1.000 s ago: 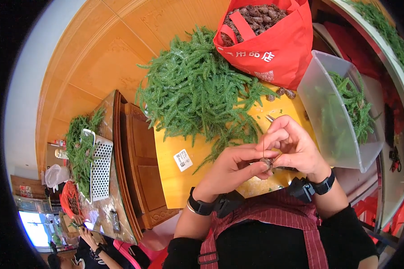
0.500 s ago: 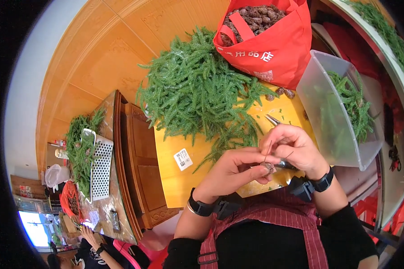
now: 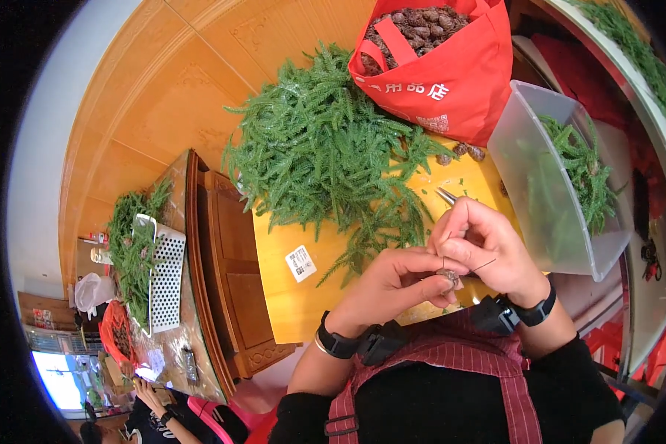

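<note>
Over the near part of the yellow table (image 3: 281,307), my left hand (image 3: 385,285) is closed round a small brown pine cone (image 3: 448,276), gripping it between thumb and fingers. Just right of it my right hand (image 3: 499,255) pinches a thin dark wire (image 3: 485,264), whose ends stick out past the fingers close to the cone. Fingers hide where the wire meets the cone. Beyond my right hand, the silvery tip of a metal tool (image 3: 446,196) shows; the rest is hidden. A heap of green artificial fir sprigs (image 3: 311,148) lies beyond my hands.
A red bag (image 3: 451,96) full of pine cones stands at the back, with loose cones (image 3: 460,150) before it. On the right is a clear plastic bin (image 3: 540,192) holding sprigs. A side table at left bears a white perforated basket (image 3: 168,281); another person's hand (image 3: 149,397) is near it.
My right hand has come down slightly and closer to my left hand. The wire ends have shifted a little, and the cone has moved slightly right.
</note>
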`<state>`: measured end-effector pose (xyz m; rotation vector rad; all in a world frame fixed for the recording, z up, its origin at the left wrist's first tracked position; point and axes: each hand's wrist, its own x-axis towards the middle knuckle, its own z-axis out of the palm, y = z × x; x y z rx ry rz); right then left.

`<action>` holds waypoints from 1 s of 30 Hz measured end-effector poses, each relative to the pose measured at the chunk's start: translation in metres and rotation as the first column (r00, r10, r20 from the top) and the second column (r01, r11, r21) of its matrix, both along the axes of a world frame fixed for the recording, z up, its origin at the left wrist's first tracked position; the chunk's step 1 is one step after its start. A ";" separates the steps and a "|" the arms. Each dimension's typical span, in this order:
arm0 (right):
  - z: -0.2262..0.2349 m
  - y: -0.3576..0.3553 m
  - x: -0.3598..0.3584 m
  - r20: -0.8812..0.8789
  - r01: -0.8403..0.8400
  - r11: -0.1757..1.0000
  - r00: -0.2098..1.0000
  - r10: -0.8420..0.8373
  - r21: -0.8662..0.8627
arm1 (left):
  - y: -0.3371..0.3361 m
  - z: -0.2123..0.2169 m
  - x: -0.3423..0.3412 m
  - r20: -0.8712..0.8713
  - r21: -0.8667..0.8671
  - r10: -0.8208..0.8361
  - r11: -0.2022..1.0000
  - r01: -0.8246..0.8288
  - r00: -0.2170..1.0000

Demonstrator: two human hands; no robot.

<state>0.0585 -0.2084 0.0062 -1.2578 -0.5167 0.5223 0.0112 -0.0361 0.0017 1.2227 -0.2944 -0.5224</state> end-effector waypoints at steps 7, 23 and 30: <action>-0.007 0.002 0.003 -0.180 -0.057 0.983 0.980 0.089 0.175 | -0.001 -0.001 0.000 -0.022 0.025 -0.003 1.000 0.003 1.000; -0.014 -0.011 0.006 0.009 -0.249 0.915 0.966 0.260 0.317 | 0.002 0.006 0.000 0.005 0.039 0.104 0.994 -0.104 0.995; -0.016 -0.007 0.008 0.042 -0.195 0.940 0.981 0.191 0.281 | 0.003 0.009 -0.001 0.049 0.081 0.111 0.990 -0.115 0.993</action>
